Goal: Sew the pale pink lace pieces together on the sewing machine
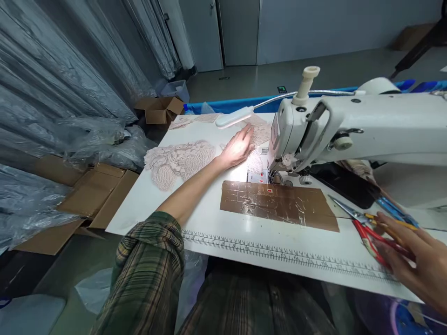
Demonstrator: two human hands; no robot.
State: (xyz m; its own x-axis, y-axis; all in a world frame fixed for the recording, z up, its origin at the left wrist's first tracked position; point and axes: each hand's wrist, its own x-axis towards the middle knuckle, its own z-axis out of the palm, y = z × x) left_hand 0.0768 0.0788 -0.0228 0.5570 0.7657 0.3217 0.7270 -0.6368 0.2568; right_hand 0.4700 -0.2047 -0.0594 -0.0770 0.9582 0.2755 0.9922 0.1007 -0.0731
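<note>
My left hand (238, 148) lies flat, fingers stretched out, at the edge of pale pink lace (258, 132) left of the sewing machine's needle area (271, 177). Another pale lace piece (181, 160) is spread beside my left forearm. On the right, my right hand (417, 258) has its fingers and thumb closed around the red handles of a pair of scissors (366, 232). The blades lie over the white table (209, 216) and point left. A thin yellow tool (394, 221) lies across the scissors, partly under my fingers.
The white sewing machine (384, 130) stands at the right, with a lamp (234, 117) over the lace. Brown tape (275, 204) covers the table before the needle. A black phone (344, 184) and blue-handled tool (396, 209) lie under the machine arm. Cardboard boxes (98, 190) stand left.
</note>
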